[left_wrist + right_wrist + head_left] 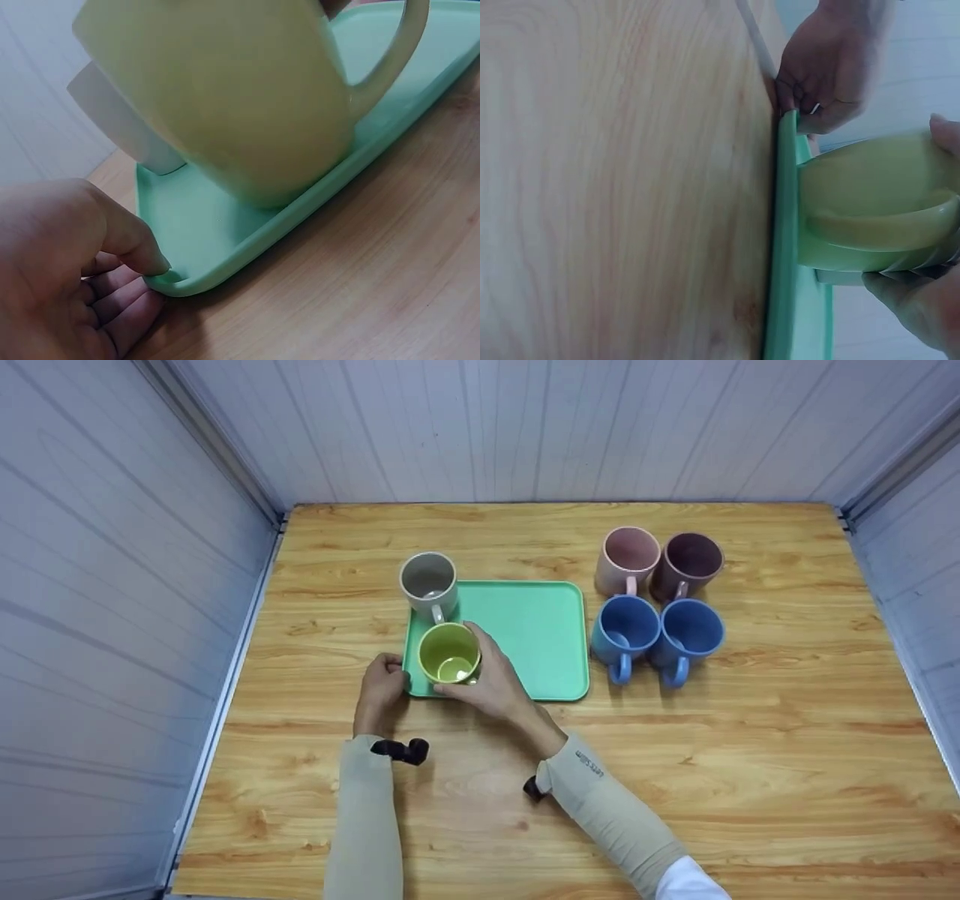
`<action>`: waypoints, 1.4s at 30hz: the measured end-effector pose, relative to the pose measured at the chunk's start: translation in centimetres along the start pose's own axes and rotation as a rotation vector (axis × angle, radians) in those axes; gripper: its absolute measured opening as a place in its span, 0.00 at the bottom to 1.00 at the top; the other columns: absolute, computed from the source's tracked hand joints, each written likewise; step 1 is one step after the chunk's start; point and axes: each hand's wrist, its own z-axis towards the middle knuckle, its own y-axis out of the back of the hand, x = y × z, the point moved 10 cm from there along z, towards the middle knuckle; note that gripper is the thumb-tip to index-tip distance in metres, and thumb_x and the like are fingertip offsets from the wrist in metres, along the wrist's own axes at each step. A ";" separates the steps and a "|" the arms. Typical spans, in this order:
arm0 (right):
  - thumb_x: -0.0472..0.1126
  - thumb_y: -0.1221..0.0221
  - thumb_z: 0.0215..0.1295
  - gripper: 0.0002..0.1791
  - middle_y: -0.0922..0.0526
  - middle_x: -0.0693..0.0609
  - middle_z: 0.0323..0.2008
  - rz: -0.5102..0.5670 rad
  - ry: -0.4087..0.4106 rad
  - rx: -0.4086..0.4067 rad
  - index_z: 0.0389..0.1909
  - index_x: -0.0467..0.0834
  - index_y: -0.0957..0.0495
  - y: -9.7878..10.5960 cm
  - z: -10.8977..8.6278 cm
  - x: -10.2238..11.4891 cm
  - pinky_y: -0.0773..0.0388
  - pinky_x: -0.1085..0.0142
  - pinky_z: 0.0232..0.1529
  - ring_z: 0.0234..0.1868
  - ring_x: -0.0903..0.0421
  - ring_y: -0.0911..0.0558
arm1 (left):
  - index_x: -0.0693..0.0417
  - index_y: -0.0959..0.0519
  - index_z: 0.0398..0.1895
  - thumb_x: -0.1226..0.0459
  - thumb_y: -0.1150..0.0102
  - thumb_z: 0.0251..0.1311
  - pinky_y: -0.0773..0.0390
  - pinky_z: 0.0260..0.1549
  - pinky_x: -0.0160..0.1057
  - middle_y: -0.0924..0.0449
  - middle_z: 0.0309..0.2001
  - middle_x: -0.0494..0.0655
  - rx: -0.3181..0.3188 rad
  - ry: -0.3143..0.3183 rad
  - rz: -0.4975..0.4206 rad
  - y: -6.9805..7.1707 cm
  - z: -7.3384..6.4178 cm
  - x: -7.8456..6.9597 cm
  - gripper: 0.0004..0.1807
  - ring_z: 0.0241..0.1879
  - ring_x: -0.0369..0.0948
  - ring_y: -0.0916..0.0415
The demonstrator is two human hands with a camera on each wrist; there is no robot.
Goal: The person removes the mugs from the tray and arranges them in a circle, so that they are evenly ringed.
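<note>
My right hand grips a yellow-green mug from its right side, thumb near the front and fingers round the back. The mug stands upright over the left front part of a green tray, its base right at the tray's surface in the left wrist view. At the tray's front left corner, my left hand pinches the rim between thumb and fingers, with the thumb on top. Behind the yellow-green mug, a grey mug sits at the tray's back left corner, its handle toward me.
To the right of the tray, several mugs stand close together on the wooden table: a pink mug and a dark purple mug behind two blue mugs, left and right. Pale panel walls enclose the back and sides.
</note>
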 end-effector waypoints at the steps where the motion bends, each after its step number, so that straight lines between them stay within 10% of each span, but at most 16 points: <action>1: 0.54 0.25 0.41 0.54 0.29 0.51 0.60 0.006 0.005 -0.006 0.70 0.47 0.42 0.2 0.0 0.2 0.33 0.54 0.62 0.60 0.52 0.28 | 0.64 0.29 0.53 0.72 0.58 0.56 0.31 0.39 0.35 0.29 0.41 0.52 0.000 -0.001 -0.001 0.0 0.0 0.0 0.20 0.41 0.44 0.31; 42: 0.58 0.25 0.37 0.58 0.30 0.54 0.63 -0.054 -0.018 -0.084 0.70 0.48 0.43 8.9 -3.8 2.4 0.37 0.54 0.65 0.62 0.56 0.30 | 0.61 0.31 0.56 0.72 0.57 0.58 0.32 0.43 0.38 0.31 0.45 0.52 0.031 0.040 -0.014 -0.1 -0.3 0.2 0.21 0.44 0.45 0.34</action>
